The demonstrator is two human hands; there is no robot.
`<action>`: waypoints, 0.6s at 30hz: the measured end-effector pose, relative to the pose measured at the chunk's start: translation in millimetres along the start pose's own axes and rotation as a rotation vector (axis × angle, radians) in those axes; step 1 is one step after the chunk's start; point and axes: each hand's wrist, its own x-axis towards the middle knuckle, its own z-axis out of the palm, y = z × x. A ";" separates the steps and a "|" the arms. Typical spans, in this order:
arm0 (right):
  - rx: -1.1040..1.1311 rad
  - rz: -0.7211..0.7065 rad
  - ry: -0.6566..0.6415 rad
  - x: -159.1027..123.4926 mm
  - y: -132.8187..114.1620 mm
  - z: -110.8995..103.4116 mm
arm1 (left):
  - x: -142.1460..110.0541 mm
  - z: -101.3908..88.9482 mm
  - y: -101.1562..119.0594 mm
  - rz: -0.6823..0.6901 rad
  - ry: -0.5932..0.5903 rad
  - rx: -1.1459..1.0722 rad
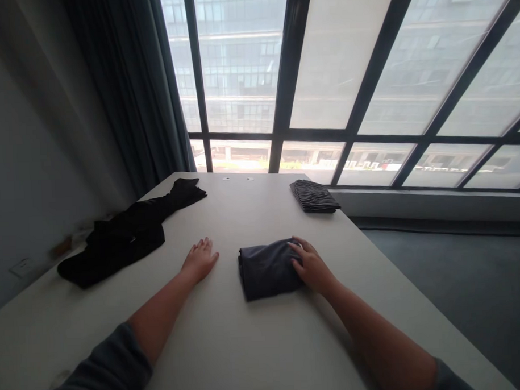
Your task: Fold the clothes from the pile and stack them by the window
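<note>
A folded dark grey-blue garment (269, 271) lies in front of me on the white table (243, 338). My right hand (311, 264) rests on its right edge, fingers spread and touching the cloth from above. The garment's left edge shows several stacked layers. To the left of it, apart from the cloth, my left hand (200, 259) lies flat on the tabletop with its fingers stretched out and nothing in it.
Along the table's left edge lies a loosely spread black garment (125, 234). A folded striped cloth (314, 196) sits near the right edge, further back. Beyond the table are a large window (242, 65) and a dark curtain (132, 85).
</note>
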 end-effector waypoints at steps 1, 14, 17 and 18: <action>0.016 -0.076 -0.090 -7.3 -7.6 -0.2 | 5.7 -1.0 -6.1 -0.059 0.009 0.008; 0.072 -0.257 -0.308 -17.9 -29.0 -6.3 | 60.7 -17.4 4.9 -0.073 -0.034 -0.064; 0.121 -0.072 -0.192 -12.5 -30.1 -10.8 | 39.3 -24.0 27.2 0.090 -0.061 -0.127; 0.162 0.018 -0.143 -11.4 -30.5 -13.4 | 27.8 -27.1 35.9 0.161 -0.067 -0.161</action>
